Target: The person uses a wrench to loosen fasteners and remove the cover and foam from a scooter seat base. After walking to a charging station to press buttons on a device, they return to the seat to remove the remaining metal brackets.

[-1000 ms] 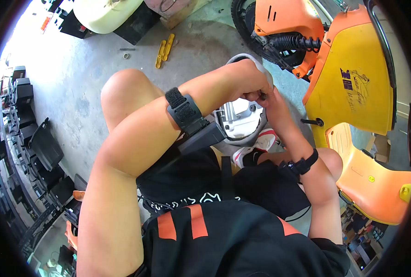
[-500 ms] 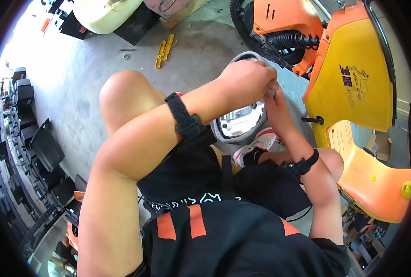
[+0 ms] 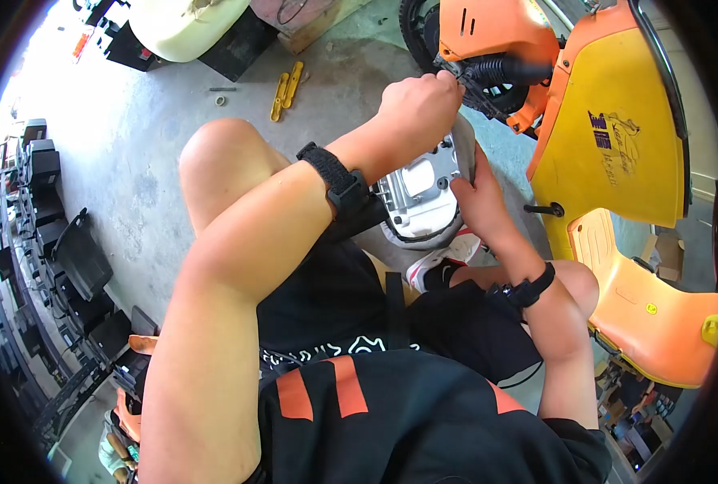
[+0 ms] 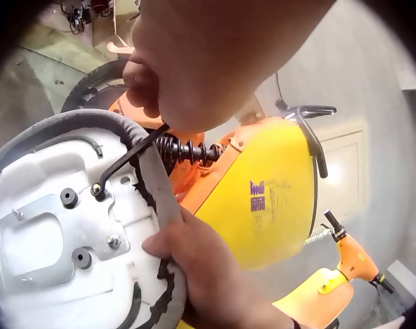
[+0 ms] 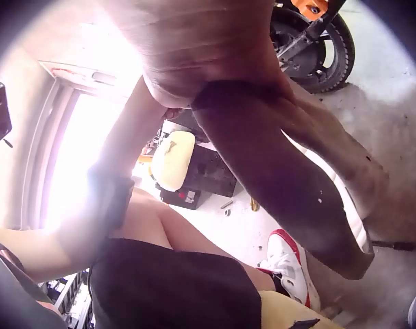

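A seat [image 3: 414, 189] shows its white plastic underside, with grey cover wrapped around the rim. On that underside lies a metal bracket plate [image 4: 105, 229], bearing studs and black rubber bumpers [image 4: 69, 198]. My left hand [image 3: 425, 113] grips a black wrench [image 4: 134, 153] by its far end. The wrench's ring end sits over a stud at the plate's corner. My right hand [image 3: 481, 202] holds the seat by its right rim, thumb on the white underside and fingers behind the cover. In the right wrist view, the seat's dark side [image 5: 276, 178] hangs below the right hand.
A yellow and orange motorbike body [image 3: 617, 137] stands on the right, its wheel [image 3: 417, 36] beyond the seat. An orange chair-like seat [image 3: 653, 323] is beside it. Yellow bars [image 3: 286, 90] and a small ring [image 3: 220, 101] lie on the floor. A shoe [image 3: 431, 270] is just below the seat.
My hands were together by the seat's right rim and have come apart. The left hand moved away to the seat's far end with the wrench; the right thumb now lies on the underside.
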`<move>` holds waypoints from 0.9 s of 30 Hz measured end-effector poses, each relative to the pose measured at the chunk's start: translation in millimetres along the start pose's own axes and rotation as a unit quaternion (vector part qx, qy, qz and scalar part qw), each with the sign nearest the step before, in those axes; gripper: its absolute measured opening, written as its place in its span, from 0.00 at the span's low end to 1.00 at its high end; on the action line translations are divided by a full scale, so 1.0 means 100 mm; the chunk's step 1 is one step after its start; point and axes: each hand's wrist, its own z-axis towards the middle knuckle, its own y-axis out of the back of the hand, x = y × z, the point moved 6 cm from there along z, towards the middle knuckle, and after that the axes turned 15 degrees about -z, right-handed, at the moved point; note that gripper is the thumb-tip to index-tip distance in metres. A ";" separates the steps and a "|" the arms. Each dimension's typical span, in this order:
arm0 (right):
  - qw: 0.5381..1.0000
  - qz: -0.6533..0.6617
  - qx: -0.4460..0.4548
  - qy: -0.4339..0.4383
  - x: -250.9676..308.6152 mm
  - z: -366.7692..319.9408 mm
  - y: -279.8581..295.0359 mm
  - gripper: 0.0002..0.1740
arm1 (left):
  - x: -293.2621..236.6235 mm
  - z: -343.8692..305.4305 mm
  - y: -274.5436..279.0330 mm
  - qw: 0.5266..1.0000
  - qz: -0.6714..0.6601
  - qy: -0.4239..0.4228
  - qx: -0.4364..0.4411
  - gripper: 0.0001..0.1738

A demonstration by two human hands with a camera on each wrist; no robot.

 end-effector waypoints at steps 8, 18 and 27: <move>0.997 -0.062 -0.030 0.024 -0.03 -0.16 0.01 0.37 | 0.97 0.28 -0.27 0.926 0.246 0.067 0.278 0.16; 0.998 -0.011 -0.062 0.014 -0.19 -0.09 0.07 0.34 | 1.32 -0.10 -0.33 0.973 0.032 0.214 0.085 0.15; 0.997 0.035 -0.064 -0.037 -0.31 -0.06 0.10 0.33 | 1.57 -0.37 -0.94 0.959 0.122 0.085 0.240 0.18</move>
